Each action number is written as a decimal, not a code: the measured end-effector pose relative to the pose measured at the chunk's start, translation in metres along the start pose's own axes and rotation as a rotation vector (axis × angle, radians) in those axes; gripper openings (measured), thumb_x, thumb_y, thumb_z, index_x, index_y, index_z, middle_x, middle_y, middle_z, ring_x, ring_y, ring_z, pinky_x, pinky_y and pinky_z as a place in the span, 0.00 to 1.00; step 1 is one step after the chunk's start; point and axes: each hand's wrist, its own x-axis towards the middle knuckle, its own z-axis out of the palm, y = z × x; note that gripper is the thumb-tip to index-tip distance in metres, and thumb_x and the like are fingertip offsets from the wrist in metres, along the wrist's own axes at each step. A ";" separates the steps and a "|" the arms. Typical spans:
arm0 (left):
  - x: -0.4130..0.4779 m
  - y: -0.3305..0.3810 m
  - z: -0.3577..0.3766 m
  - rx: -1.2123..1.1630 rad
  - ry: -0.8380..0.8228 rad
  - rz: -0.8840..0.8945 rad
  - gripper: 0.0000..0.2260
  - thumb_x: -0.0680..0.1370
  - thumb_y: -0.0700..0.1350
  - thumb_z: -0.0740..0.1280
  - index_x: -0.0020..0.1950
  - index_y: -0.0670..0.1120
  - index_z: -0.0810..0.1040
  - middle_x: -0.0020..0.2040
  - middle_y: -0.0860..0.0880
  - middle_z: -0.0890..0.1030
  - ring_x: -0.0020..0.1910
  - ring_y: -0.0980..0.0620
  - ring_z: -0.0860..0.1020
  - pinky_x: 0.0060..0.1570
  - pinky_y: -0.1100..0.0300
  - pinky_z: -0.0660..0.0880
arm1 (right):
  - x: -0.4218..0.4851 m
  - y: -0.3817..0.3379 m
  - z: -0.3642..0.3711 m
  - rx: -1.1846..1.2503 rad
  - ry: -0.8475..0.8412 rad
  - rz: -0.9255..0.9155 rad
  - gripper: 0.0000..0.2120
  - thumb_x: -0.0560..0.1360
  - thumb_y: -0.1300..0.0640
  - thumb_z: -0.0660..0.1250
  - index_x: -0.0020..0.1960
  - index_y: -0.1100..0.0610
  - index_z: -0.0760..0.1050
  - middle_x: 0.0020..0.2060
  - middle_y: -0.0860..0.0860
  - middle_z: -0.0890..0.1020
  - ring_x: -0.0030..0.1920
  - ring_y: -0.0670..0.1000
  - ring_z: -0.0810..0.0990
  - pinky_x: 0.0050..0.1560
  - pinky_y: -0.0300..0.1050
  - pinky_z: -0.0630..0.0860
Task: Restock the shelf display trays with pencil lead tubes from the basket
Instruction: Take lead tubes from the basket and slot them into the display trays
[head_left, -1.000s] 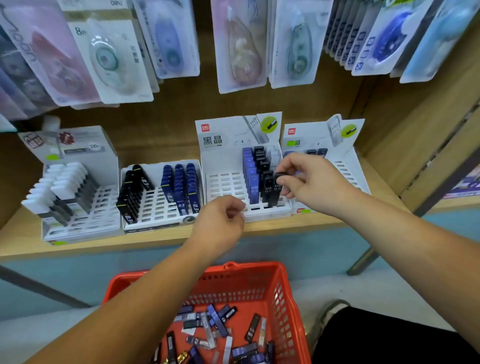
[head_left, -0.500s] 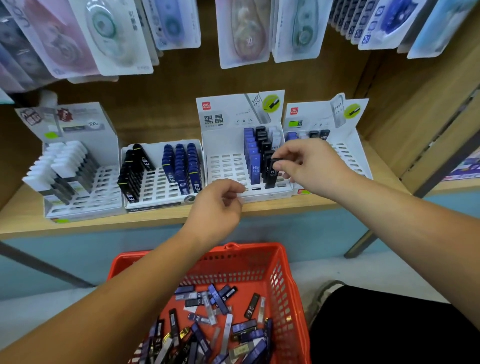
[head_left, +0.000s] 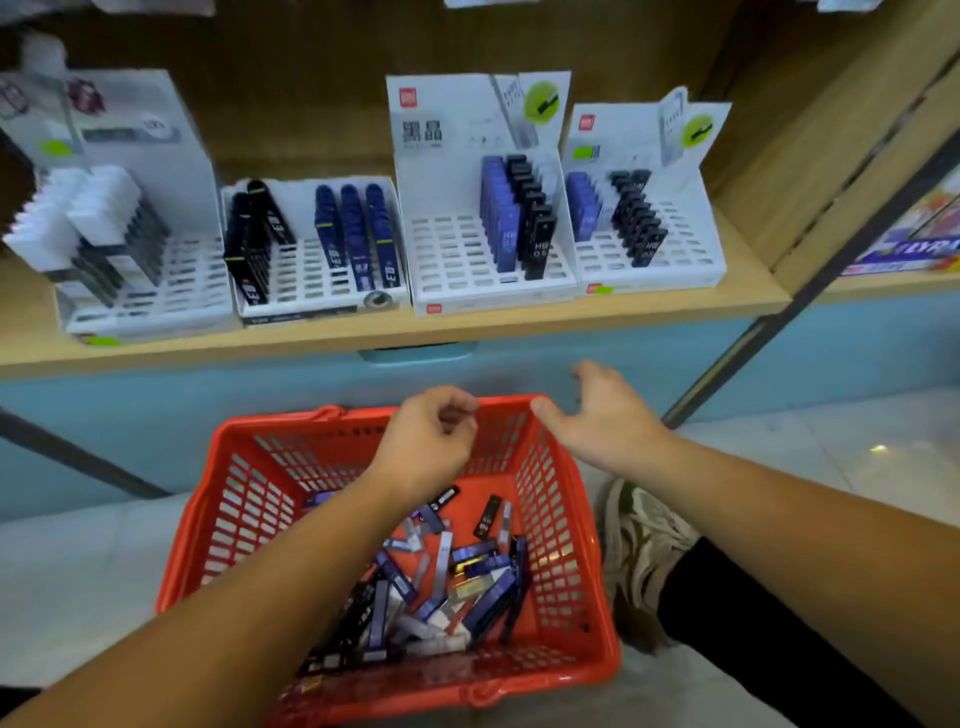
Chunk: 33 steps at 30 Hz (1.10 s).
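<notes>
A red plastic basket (head_left: 563, 525) sits on the floor below the shelf, holding several loose blue, black and clear lead tubes (head_left: 452, 577). My left hand (head_left: 426, 441) hovers over the basket's far part with fingers loosely curled, holding nothing. My right hand (head_left: 602, 415) hangs above the basket's far right rim, fingers relaxed and empty. On the shelf, the middle white display tray (head_left: 457, 260) carries a blue row and a black row of tubes (head_left: 537, 234). The right tray (head_left: 685, 254) also holds blue and black tubes.
Two more trays stand at the left: one with white-capped tubes (head_left: 156, 291), one with black and blue tubes (head_left: 306, 280). The wooden shelf edge (head_left: 363, 338) runs above the basket. My shoe (head_left: 644, 540) is beside the basket's right side.
My right hand left the black tube standing in the middle tray and dropped to the basket's rim. My left hand also came down over the basket. The view tilted downward.
</notes>
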 end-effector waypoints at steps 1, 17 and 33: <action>-0.007 -0.015 0.008 0.025 -0.037 -0.015 0.09 0.79 0.36 0.69 0.51 0.50 0.81 0.44 0.53 0.83 0.43 0.55 0.80 0.50 0.59 0.78 | -0.003 0.011 0.017 -0.037 -0.044 0.077 0.30 0.78 0.36 0.66 0.68 0.60 0.70 0.63 0.58 0.77 0.63 0.61 0.78 0.62 0.53 0.76; -0.041 -0.131 0.058 0.268 -0.258 -0.330 0.11 0.85 0.43 0.62 0.66 0.46 0.77 0.62 0.47 0.80 0.45 0.48 0.80 0.42 0.56 0.75 | 0.007 0.086 0.088 -0.068 0.037 0.108 0.24 0.85 0.41 0.52 0.49 0.58 0.76 0.43 0.57 0.84 0.44 0.61 0.82 0.48 0.54 0.80; -0.085 -0.181 0.031 0.336 -0.265 -0.567 0.09 0.80 0.47 0.71 0.59 0.51 0.76 0.50 0.50 0.79 0.50 0.46 0.81 0.46 0.55 0.77 | -0.016 0.070 0.178 -0.091 -0.482 -0.019 0.32 0.77 0.38 0.70 0.74 0.56 0.70 0.68 0.54 0.75 0.67 0.57 0.76 0.63 0.52 0.75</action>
